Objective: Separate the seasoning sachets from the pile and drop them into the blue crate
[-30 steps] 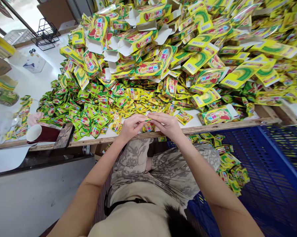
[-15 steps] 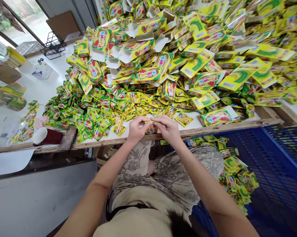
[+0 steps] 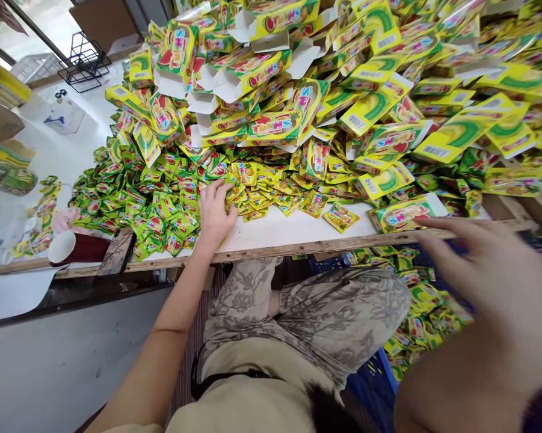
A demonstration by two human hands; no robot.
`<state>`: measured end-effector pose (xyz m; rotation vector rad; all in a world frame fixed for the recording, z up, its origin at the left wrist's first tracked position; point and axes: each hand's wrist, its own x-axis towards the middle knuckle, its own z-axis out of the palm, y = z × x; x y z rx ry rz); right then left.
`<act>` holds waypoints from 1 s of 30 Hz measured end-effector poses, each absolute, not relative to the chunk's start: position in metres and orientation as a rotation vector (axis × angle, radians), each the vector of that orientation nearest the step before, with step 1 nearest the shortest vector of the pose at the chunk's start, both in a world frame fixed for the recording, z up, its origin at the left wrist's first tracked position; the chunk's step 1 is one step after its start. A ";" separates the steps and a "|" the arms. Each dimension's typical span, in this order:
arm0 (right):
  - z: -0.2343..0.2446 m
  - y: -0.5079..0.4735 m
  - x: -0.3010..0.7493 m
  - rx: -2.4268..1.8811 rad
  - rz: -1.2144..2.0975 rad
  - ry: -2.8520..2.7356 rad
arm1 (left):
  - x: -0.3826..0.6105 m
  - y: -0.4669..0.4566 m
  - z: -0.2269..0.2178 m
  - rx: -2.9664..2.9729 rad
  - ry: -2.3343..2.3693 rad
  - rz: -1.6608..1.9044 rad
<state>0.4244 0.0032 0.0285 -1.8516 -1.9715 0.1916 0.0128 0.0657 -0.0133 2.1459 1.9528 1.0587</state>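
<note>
My left hand (image 3: 216, 213) rests on the front of the pile, where green sachets (image 3: 162, 207) meet yellow sachets (image 3: 264, 193). Its fingers are bent over the sachets, with the thumb apart, and I see nothing gripped. Blurred by motion, my right hand (image 3: 500, 282) is above the blue crate at the right, fingers stretched out and no object visible in it. Its fingertips overlap the end of a printed yellow-green box (image 3: 403, 213) at the table edge; whether they touch I cannot tell. A single yellow sachet (image 3: 341, 218) lies between the hands.
Printed boxes (image 3: 271, 126) are heaped across the back of the table. A dark red cup (image 3: 83, 248) lies on its side by a phone (image 3: 118, 249) at the front edge. Below right, a blue crate (image 3: 390, 370) holds loose sachets. A black wire rack (image 3: 85, 63) stands far left.
My hands have come apart from a pinch around a small yellow sachet at the table edge. The left went left onto the pile, the right swung right over the crate.
</note>
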 end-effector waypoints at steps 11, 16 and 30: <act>-0.011 0.023 0.302 -1.441 0.776 -2.052 | -0.007 0.076 -0.007 2.038 1.967 1.265; -0.008 0.022 0.286 -1.288 0.856 -1.970 | 0.001 0.048 0.007 1.786 1.814 1.559; -0.036 0.040 0.225 -1.193 1.386 -1.115 | 0.076 0.019 -0.031 0.981 1.217 1.283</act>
